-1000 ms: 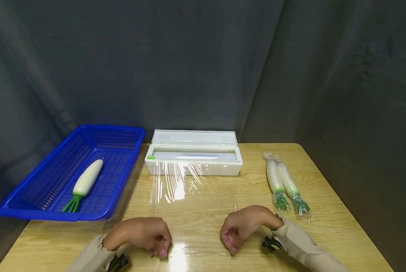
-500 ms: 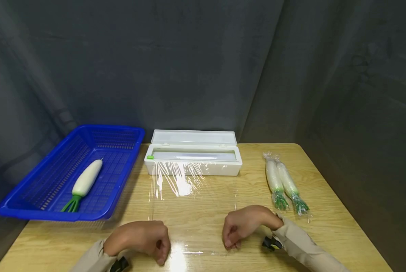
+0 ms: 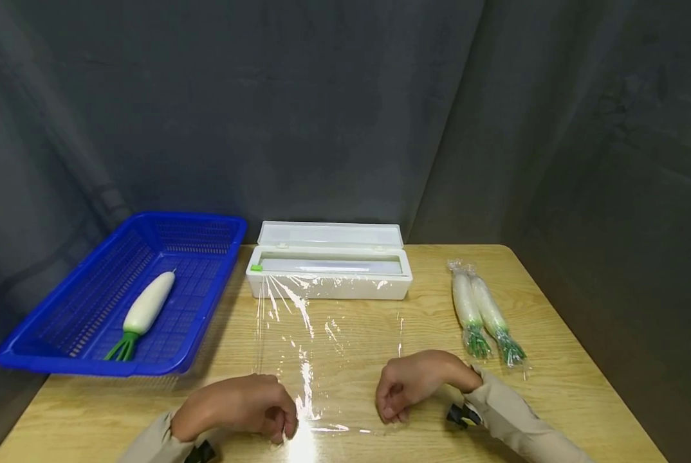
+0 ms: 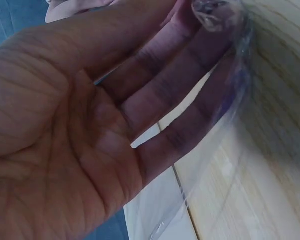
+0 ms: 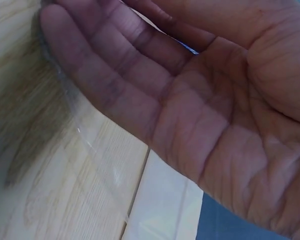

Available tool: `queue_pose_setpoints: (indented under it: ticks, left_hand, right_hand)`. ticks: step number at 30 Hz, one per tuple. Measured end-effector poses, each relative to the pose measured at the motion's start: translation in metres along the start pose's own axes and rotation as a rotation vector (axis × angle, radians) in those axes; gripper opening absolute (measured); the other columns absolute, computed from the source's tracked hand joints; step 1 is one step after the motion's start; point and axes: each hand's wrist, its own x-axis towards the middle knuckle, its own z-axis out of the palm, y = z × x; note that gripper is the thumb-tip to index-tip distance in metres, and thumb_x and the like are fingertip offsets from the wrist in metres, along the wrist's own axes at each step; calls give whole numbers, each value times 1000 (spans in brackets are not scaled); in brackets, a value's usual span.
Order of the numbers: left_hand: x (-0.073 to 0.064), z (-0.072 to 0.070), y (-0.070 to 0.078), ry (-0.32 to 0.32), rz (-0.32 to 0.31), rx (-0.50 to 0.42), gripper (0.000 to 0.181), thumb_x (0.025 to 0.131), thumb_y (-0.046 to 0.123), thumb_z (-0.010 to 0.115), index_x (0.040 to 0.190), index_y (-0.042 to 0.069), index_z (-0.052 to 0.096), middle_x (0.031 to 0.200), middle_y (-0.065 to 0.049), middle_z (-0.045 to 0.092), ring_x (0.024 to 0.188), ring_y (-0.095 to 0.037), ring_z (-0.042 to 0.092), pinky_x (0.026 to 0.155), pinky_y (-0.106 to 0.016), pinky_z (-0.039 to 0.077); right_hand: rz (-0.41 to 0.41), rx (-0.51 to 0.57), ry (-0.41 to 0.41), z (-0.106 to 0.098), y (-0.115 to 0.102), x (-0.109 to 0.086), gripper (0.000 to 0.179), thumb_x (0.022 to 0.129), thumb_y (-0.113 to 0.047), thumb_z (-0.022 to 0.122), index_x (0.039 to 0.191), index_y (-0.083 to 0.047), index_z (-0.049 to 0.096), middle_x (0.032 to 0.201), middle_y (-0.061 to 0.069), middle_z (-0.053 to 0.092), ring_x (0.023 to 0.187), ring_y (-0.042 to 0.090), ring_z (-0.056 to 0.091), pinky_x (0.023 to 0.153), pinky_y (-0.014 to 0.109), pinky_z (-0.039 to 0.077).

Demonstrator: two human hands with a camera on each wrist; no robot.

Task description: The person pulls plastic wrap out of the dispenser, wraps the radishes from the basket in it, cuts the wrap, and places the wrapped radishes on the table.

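A sheet of clear plastic wrap [image 3: 345, 360] stretches over the table from a white wrap dispenser box [image 3: 329, 287], whose lid stands raised at the back. My left hand [image 3: 244, 406] pinches the near left corner of the wrap between thumb and curled fingers. In the left wrist view, bunched film shows at the fingertips [image 4: 217, 22]. The near right corner is pinched by my right hand [image 3: 417, 382]. In the right wrist view the film's edge [image 5: 82, 132] runs from the fingers back toward the box. A green slider [image 3: 256, 267] sits at the box's left end.
On the left stands a blue plastic basket [image 3: 206, 315] with one white radish [image 3: 150, 302] in it, green stems toward me. Two film-wrapped radishes [image 3: 467, 305] lie side by side on the right of the wooden table [image 3: 560, 386]. Dark curtains [image 3: 345, 116] enclose the back and sides.
Both hands shift slightly while keeping hold of the wrap; the left moves a little to the right and up in the last half second. Glare and creases on the film change.
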Motion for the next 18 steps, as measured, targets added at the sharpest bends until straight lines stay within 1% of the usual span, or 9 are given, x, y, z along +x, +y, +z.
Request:
queue_pose_setpoints:
  ticks: [5, 10, 14, 17, 18]
  left_hand:
    - [1, 1, 1, 19, -15, 19, 20, 84, 1, 80, 86, 21, 77, 70, 21, 61, 64, 14, 44, 61, -11, 45]
    - [1, 1, 0, 40, -7, 30, 24, 85, -3, 77, 87, 21, 77, 70, 21, 58, 63, 13, 41, 58, -11, 43]
    - [2, 0, -3, 64, 29, 11, 21, 88, -1, 76, 87, 20, 75, 72, 20, 57, 65, 13, 41, 58, -10, 42]
    - [4, 1, -4, 112, 64, 18, 21, 88, -1, 75, 85, 20, 73, 75, 20, 58, 69, 13, 43, 60, -10, 42]
    - [5, 1, -5, 134, 74, 32, 22, 88, -1, 74, 85, 20, 73, 77, 20, 59, 70, 12, 44, 61, -10, 43]
  right_hand:
    - [-29, -22, 12, 0, 1, 0, 17, 105, -5, 59, 98, 3, 72, 88, 13, 74, 70, -5, 62, 73, 20, 59]
    - [-95, -71, 73, 0, 1, 0, 14, 104, -3, 60, 96, 1, 71, 85, 9, 72, 70, -5, 61, 69, 17, 57]
    - [-170, -84, 146, 1, 2, 0, 13, 104, -3, 61, 95, 0, 71, 83, 9, 71, 70, -6, 58, 66, 16, 56]
    - [-215, -89, 207, 2, 2, 1, 13, 104, -5, 62, 96, -1, 71, 84, 10, 71, 71, -8, 56, 67, 17, 56]
    - [-229, -107, 231, 2, 2, 1, 12, 104, -6, 62, 96, -2, 71, 85, 9, 72, 73, -9, 56, 68, 18, 57]
